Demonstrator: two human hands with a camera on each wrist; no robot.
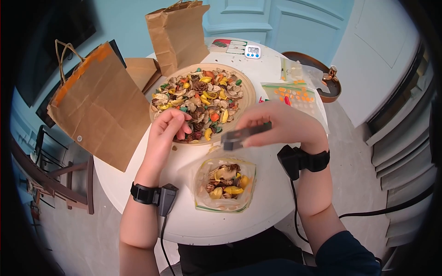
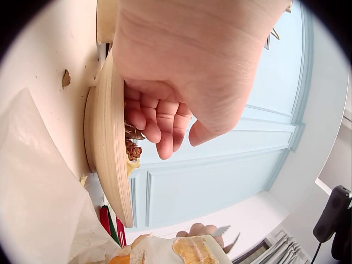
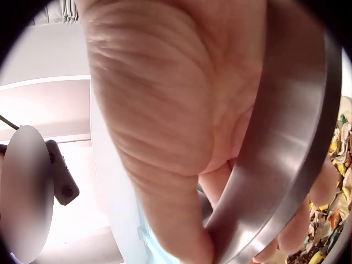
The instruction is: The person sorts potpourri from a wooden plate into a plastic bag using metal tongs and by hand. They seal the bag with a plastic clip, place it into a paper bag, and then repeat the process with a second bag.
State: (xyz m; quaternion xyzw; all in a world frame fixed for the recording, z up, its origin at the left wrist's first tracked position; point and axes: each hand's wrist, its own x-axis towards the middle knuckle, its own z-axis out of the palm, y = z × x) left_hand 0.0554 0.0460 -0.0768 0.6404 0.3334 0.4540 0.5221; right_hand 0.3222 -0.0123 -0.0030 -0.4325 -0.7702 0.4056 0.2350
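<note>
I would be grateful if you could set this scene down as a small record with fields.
surface: white round table
left hand: fingers loosely curled at the wooden tray's near edge, nothing visibly held
right hand: grips a metal tool, blurred, type unclear
wooden tray: round, heaped with dried petals and cones
plastic bag: open, nearest the person, partly filled with similar pieces
timer: beyond the tray
paper bags: one upright behind the tray, one tilted at left
</note>
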